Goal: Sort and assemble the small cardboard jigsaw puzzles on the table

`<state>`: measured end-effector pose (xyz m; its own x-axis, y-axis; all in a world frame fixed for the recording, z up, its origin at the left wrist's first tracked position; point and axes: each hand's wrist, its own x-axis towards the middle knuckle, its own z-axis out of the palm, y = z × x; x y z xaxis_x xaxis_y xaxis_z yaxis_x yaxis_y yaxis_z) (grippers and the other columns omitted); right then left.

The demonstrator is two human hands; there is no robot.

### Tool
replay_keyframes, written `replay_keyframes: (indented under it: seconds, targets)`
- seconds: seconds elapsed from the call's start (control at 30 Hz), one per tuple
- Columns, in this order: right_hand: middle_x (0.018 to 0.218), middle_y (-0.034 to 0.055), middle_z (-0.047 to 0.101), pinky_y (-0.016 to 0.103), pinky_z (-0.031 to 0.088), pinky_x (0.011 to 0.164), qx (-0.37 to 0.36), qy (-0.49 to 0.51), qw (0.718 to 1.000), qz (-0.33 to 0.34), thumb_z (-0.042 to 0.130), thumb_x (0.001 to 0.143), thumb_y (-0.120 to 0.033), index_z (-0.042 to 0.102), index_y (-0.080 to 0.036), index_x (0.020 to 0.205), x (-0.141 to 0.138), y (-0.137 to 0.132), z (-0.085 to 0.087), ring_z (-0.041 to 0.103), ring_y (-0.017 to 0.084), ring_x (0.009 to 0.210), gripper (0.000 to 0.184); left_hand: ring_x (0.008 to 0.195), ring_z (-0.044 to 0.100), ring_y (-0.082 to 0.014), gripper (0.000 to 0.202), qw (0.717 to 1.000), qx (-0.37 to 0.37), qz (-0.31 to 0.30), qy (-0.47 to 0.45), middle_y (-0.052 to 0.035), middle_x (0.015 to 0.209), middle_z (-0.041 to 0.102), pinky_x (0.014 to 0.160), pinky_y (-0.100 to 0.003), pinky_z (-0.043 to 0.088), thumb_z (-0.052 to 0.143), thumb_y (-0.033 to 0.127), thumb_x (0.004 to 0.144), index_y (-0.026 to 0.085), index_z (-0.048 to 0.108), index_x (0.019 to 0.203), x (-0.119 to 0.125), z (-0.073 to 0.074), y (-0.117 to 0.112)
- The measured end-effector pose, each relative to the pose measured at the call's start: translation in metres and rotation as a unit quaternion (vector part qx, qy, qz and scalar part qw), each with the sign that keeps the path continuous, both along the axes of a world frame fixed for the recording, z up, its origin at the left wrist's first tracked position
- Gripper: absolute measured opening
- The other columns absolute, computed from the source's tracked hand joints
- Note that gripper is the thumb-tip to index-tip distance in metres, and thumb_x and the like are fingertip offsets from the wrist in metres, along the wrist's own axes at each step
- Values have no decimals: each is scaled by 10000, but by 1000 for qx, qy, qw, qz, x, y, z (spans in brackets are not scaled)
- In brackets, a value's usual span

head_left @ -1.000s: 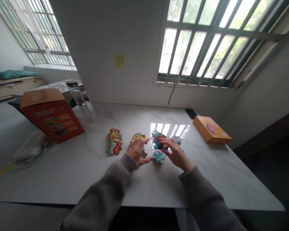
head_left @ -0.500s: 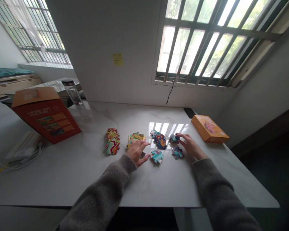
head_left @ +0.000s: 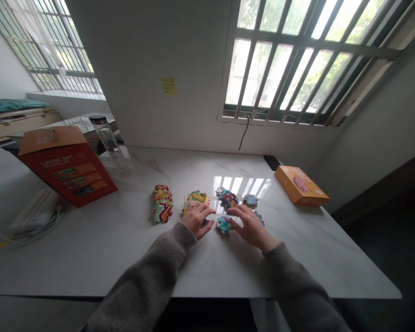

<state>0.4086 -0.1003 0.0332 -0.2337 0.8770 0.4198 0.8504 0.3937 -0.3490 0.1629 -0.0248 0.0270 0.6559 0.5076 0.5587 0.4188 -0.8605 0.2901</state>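
Several small heaps of coloured jigsaw pieces lie on the white marble table (head_left: 90,249). My left hand (head_left: 197,218) rests flat with fingers spread over the near edge of a yellow-green heap (head_left: 195,198). My right hand (head_left: 251,226) lies flat, fingers stretched, beside a teal piece cluster (head_left: 223,224) and partly over another one. A dark blue-red heap (head_left: 228,200) and a small blue-grey cluster (head_left: 251,200) sit just beyond my fingers. A red-yellow heap (head_left: 162,206) lies to the left. Neither hand holds anything that I can see.
A red-orange puzzle box (head_left: 66,165) leans at the left, with a clear bottle (head_left: 107,138) behind it. An orange box (head_left: 300,185) and a dark phone (head_left: 272,162) sit at the right back. White cable and adapter (head_left: 34,214) lie at the left edge.
My right hand has come back left from the blue-grey cluster to the teal pieces near the middle. My left hand has hardly moved.
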Motion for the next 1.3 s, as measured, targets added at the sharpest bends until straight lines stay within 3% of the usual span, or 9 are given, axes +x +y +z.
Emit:
replay_keyframes:
  seconds: [0.13, 0.4, 0.57, 0.63, 0.77, 0.9, 1.0, 1.13, 1.3]
  targets:
    - [1124, 93, 562, 400, 526, 890, -45, 6, 998, 41, 757, 794, -292, 572, -243, 1234, -28, -9, -7, 592, 255, 1008, 480, 989, 570, -250, 216, 1000, -5, -4, 12, -56, 990, 657, 895, -409, 395, 562, 302, 872, 227, 654, 1053, 1, 0, -2]
    - [1089, 73, 528, 394, 525, 900, -42, 53, 998, 10, 778, 784, -293, 611, -267, 1197, -18, -7, -12, 591, 238, 986, 447, 960, 585, -240, 211, 1000, -4, -21, 23, -47, 972, 671, 876, -395, 391, 576, 301, 869, 240, 665, 1050, 7, 0, -8]
    - [1010, 67, 605, 361, 518, 822, -43, 152, 987, -12, 595, 926, -314, 653, -246, 1064, -18, -6, -7, 622, 215, 914, 164, 954, 596, -239, 212, 1000, 3, -22, 15, -38, 959, 678, 867, -394, 391, 591, 285, 857, 241, 652, 1056, 8, -1, -8]
    - [905, 46, 640, 331, 513, 761, -54, 247, 967, -19, 538, 961, -349, 646, -226, 1002, -20, -5, -3, 624, 190, 833, 169, 939, 604, -245, 313, 1000, 4, -21, 4, -36, 950, 679, 866, -401, 391, 650, 341, 825, 232, 624, 1117, 9, -1, -9]
    - [708, -14, 587, 249, 463, 549, -95, 436, 894, -38, 640, 879, -495, 588, -203, 870, -34, -4, 2, 551, 128, 612, 296, 941, 609, -268, 649, 1000, 14, -12, -9, -59, 970, 679, 852, -404, 398, 734, 536, 738, 201, 537, 1258, 12, 1, -11]
    - [653, -40, 536, 213, 408, 451, -122, 492, 861, -44, 694, 824, -534, 547, -209, 821, -50, -5, 3, 507, 109, 546, 357, 966, 608, -267, 526, 999, 37, -9, -2, -65, 1003, 672, 867, -405, 402, 717, 519, 762, 217, 580, 1170, 13, 4, -14]
    - [718, -12, 584, 237, 467, 494, -116, 479, 870, -28, 657, 859, -524, 562, -210, 854, -48, -5, 6, 562, 133, 604, 328, 983, 604, -266, 473, 999, 38, -9, 0, -64, 1014, 667, 894, -412, 399, 715, 461, 750, 229, 594, 1143, 12, 5, -14]
    - [1068, 78, 652, 335, 562, 728, -21, 393, 919, -9, 512, 972, -423, 591, -235, 1100, -29, -9, 15, 645, 203, 911, 241, 980, 599, -273, 469, 999, 21, 28, -15, -66, 1012, 660, 897, -418, 393, 706, 379, 722, 224, 594, 1151, 8, 5, -10]
    - [1383, 99, 540, 508, 429, 1074, 46, 158, 985, 50, 555, 949, -272, 550, -278, 1278, -21, -21, 17, 473, 278, 1310, 329, 997, 588, -281, 475, 999, 10, 46, -16, -70, 1016, 653, 930, -433, 374, 694, 367, 715, 210, 593, 1151, 6, 3, -6]
